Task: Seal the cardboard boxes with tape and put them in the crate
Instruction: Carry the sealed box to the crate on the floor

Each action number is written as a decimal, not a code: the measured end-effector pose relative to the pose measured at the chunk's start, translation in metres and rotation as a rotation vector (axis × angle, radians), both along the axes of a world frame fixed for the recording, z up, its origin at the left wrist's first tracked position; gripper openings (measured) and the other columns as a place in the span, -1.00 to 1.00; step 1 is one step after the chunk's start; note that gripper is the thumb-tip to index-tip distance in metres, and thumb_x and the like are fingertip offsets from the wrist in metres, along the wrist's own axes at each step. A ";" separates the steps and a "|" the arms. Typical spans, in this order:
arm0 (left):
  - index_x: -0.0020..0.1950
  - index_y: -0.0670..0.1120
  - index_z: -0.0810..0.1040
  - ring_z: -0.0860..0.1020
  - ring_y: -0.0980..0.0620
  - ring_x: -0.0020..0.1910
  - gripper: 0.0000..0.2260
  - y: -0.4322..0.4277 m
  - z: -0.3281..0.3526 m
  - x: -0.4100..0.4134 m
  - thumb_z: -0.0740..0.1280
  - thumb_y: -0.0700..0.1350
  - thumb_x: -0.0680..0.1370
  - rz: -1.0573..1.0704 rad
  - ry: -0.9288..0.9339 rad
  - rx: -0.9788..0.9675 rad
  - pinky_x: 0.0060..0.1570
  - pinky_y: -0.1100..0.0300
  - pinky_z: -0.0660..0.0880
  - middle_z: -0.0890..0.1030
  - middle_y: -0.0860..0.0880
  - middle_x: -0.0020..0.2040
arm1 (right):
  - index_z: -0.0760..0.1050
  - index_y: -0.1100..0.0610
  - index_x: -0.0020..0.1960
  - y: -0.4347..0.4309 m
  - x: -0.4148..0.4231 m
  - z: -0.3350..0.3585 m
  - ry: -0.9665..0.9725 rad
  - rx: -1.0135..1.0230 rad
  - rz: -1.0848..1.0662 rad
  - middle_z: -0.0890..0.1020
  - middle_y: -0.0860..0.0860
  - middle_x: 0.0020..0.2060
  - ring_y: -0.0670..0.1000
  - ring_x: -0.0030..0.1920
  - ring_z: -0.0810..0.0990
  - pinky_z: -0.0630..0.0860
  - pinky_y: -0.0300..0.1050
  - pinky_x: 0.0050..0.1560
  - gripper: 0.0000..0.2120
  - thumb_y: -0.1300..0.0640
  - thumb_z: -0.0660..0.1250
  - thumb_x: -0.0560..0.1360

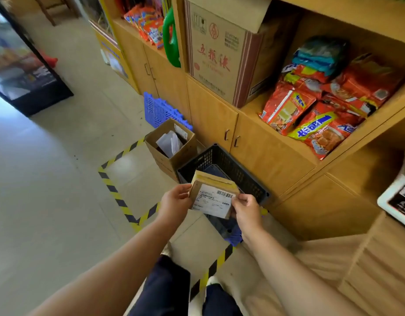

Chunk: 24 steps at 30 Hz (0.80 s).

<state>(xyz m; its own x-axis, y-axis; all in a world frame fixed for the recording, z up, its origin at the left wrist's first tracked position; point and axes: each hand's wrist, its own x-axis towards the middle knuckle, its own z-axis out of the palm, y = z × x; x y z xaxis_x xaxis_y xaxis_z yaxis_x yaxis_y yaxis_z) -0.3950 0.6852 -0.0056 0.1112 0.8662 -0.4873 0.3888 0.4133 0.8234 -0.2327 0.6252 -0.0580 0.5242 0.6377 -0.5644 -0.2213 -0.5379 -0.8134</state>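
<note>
Step in hand: placement. One small cardboard box (211, 198), bearing a white barcode label and a strip of yellowish tape along its upper edge, is held in the lower centre of the frame, directly above the near side of the dark mesh crate (231, 165). The left hand (175, 200) grips the box's left edge with curled fingers; the right hand (247, 209) pinches its lower right corner. The box appears sealed, so taping is judged complete for this item. The next move calls for lowering the box past the crate rim, laying it flat on the floor of the crate, then releasing both hands. Count: one held box; one crate; one open carton (174, 156) holding papers, just left of the crate; one large printed carton (217, 53) on the shelf, top centre. No tape roll is in view.
</note>
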 end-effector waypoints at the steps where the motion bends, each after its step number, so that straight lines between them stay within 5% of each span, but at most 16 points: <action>1: 0.08 -0.01 0.58 0.60 0.09 -0.06 -0.82 0.012 -0.006 0.005 0.29 -0.25 0.56 -0.019 0.004 0.000 -0.11 0.23 0.55 0.64 0.00 -0.05 | 0.42 0.01 -0.08 0.009 0.003 -0.004 0.003 -0.008 -0.016 0.61 0.02 -0.05 0.05 0.02 0.60 0.56 0.14 0.11 -0.92 0.15 0.27 0.59; 8: -0.16 0.12 0.61 0.61 0.27 -0.29 -0.72 0.116 -0.049 0.025 0.27 -0.26 0.54 -0.247 -0.024 -0.056 -0.34 0.45 0.46 0.65 0.17 -0.29 | 0.48 -0.05 -0.07 0.084 0.006 -0.033 0.061 -0.080 -0.070 0.62 -0.04 -0.01 -0.03 0.05 0.58 0.55 -0.03 0.14 -0.76 0.28 0.21 0.59; 11: -0.14 0.10 0.66 0.65 0.09 -0.12 -0.74 0.179 -0.077 0.025 0.29 -0.25 0.51 -0.384 0.019 -0.102 -0.16 0.26 0.53 0.69 0.12 -0.20 | 0.47 0.00 0.03 0.130 -0.001 -0.054 0.107 -0.135 -0.192 0.61 -0.03 -0.01 -0.05 0.04 0.56 0.51 -0.04 0.18 -0.81 0.28 0.19 0.59; 14: -0.24 0.05 0.56 0.59 0.05 -0.15 -0.77 0.234 -0.106 0.026 0.32 -0.27 0.51 -0.416 0.049 -0.119 -0.07 0.11 0.50 0.65 0.12 -0.27 | 0.43 0.01 0.04 0.177 -0.014 -0.072 0.194 -0.155 -0.322 0.58 -0.07 -0.11 -0.05 0.02 0.52 0.45 -0.04 0.23 -0.80 0.30 0.17 0.60; 19: 0.04 -0.03 0.38 0.52 -0.04 0.05 -0.84 0.296 -0.163 0.033 0.30 -0.24 0.56 -0.440 0.068 -0.148 0.11 0.02 0.45 0.53 0.03 -0.04 | 0.44 0.14 0.30 0.234 -0.016 -0.120 0.314 -0.187 -0.462 0.57 0.11 0.14 -0.03 -0.01 0.58 0.51 -0.37 -0.18 -0.71 0.30 0.17 0.60; 22: -0.21 0.06 0.39 0.48 0.05 -0.17 -0.79 0.317 -0.210 0.048 0.27 -0.17 0.59 -0.525 0.139 -0.109 -0.05 0.12 0.40 0.51 0.07 -0.19 | 0.41 0.20 0.29 0.257 -0.007 -0.166 0.291 -0.256 -0.533 0.56 0.17 0.16 0.08 0.08 0.58 0.52 -0.23 -0.06 -0.70 0.30 0.24 0.57; 24: -0.15 0.07 0.47 0.54 0.09 -0.15 -0.87 0.326 -0.253 0.059 0.26 -0.08 0.59 -0.579 0.172 -0.112 -0.04 0.14 0.46 0.58 0.10 -0.17 | 0.44 0.18 0.23 0.267 0.001 -0.210 0.237 -0.292 -0.514 0.59 0.12 0.12 0.04 0.02 0.58 0.50 -0.09 0.07 -0.74 0.28 0.28 0.55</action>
<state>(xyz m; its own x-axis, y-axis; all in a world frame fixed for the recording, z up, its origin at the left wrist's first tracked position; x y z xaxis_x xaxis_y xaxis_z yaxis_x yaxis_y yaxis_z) -0.3361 1.0112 -0.2581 0.4598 0.6312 -0.6247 0.6995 0.1759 0.6926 -0.2320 0.8917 -0.2676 0.5617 0.1403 -0.8154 -0.6662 -0.5078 -0.5462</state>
